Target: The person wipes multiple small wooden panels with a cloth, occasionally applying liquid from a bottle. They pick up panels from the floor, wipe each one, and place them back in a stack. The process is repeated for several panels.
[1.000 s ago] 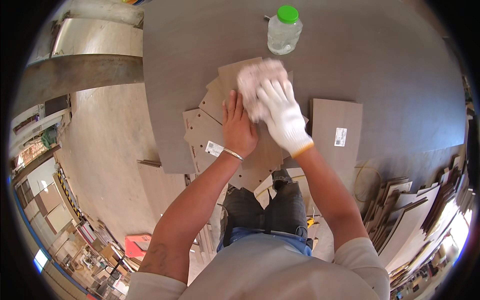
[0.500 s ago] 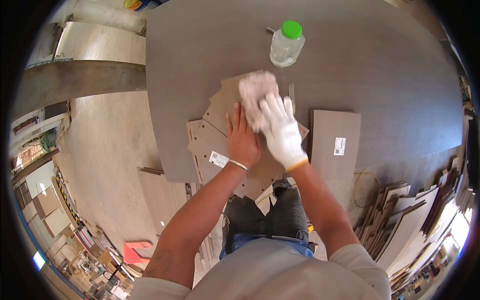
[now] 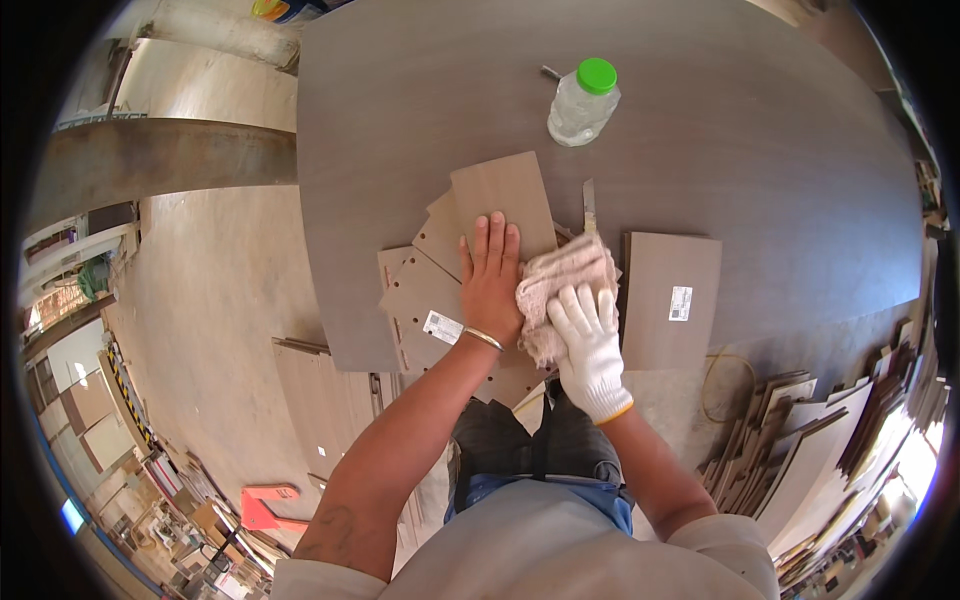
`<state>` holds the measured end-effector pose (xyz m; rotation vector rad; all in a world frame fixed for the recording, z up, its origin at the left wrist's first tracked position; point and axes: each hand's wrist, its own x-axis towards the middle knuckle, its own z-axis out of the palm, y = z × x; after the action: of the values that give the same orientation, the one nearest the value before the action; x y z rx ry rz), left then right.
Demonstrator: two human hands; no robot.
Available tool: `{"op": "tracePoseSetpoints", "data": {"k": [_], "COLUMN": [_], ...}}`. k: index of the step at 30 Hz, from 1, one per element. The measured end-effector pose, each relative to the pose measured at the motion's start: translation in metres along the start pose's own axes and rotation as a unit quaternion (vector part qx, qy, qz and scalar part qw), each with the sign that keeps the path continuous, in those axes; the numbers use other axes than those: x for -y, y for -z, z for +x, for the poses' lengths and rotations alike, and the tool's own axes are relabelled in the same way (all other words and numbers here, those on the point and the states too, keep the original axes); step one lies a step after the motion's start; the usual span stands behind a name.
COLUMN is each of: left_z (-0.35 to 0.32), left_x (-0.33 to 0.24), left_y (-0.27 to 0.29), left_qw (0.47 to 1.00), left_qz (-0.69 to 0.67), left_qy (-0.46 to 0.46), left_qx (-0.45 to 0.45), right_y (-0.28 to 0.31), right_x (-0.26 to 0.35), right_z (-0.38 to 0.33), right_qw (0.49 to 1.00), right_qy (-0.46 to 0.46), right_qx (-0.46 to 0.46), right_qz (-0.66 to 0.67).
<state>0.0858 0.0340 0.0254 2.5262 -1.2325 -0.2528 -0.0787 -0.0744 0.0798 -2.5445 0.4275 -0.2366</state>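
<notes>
Pressing a fan of thin, grey-brown, wood-look rectangular boards [image 3: 425,285] with the bare left hand [image 3: 490,290], laid flat and gripping nothing. Holding a fluffy pale-pink cloth [image 3: 568,268] with the loosely curled, white-gloved right hand [image 3: 590,340], over the fan's three-o'clock side. Seemingly midway through wiping; impossible to tell wiped boards from unwiped. With an apparent neat stack of similar boards [image 3: 655,270] farther out at three o'clock, finished or waiting, impossible to say.

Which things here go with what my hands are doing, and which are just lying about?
With your hands:
pink cloth, in the right hand
fanned panels, under the left hand

Seemingly just lying about:
green-lidded jar
thin blade-like strip
panel right of the cloth (unsure)
boards, lower right
</notes>
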Motion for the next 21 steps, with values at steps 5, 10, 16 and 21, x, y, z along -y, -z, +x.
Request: {"op": "tracePoseSetpoints", "data": {"k": [5,10,16,21], "left_z": [0.009,0.010,0.002,0.006], "left_x": [-0.013,-0.012,-0.006,-0.011], "left_y": [0.006,0.007,-0.004,0.008], "left_qw": [1.000,1.000,0.999,0.998], "left_qz": [-0.027,-0.024,-0.013,-0.049], "left_qy": [0.008,0.001,0.014,-0.005], "left_qx": [-0.001,-0.019,-0.041,-0.025], "right_y": [-0.005,-0.007,0.009,0.000], "right_x": [-0.016,-0.011,0.016,-0.002], "right_z": [0.126,0.076,-0.046,0.053], "right_qw": [0.994,0.997,0.999,0.999], "right_qy": [0.033,0.011,-0.011,-0.009], "right_qx": [-0.102,-0.066,0.036,-0.036], "right_qz": [0.001,0.041,0.024,0.007]}}
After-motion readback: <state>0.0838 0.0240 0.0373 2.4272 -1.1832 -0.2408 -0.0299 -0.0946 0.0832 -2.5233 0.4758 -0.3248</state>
